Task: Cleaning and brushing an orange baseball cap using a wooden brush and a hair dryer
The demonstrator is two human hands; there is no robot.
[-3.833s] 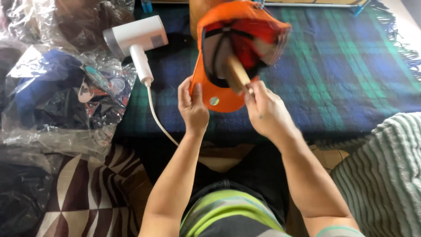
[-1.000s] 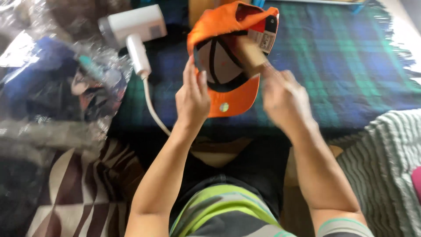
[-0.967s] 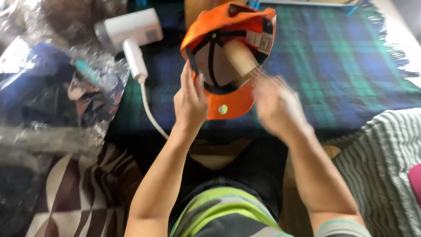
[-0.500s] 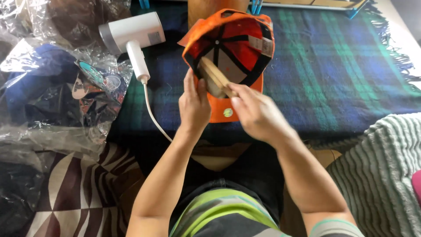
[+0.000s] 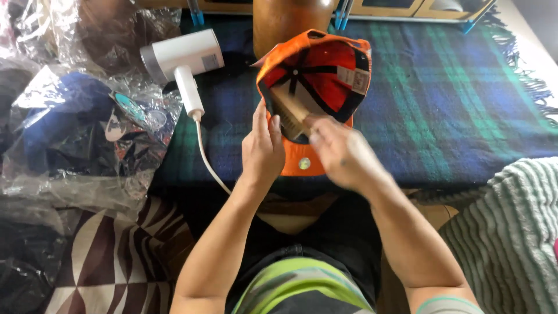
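Hands meet over an orange baseball cap turned inside out toward the camera, its black inner seams and a small white sewn-in label showing. That cap hangs above a dark blue and green plaid blanket with a fringed edge, just in front of a rounded brown wooden object.

The left hand is closed on the cap at the edge where the crown joins the orange brim, thumb along the rim and fingers wrapped behind, so the brim points down toward the person's lap.

The right hand is blurred; its fingers are curled around the end of a pale wooden brush, which reaches into the hollow of the cap and lies against the lining near the sweatband. How tightly those fingers close I cannot tell because of the blur.

To the left of the cap a white hair dryer lies on the blanket, its white cord trailing toward the person. Further left sits a heap of clear plastic bags holding dark blue items. A pale green ribbed knit throw lies at the lower right, and a brown and cream geometric-patterned fabric at the lower left.
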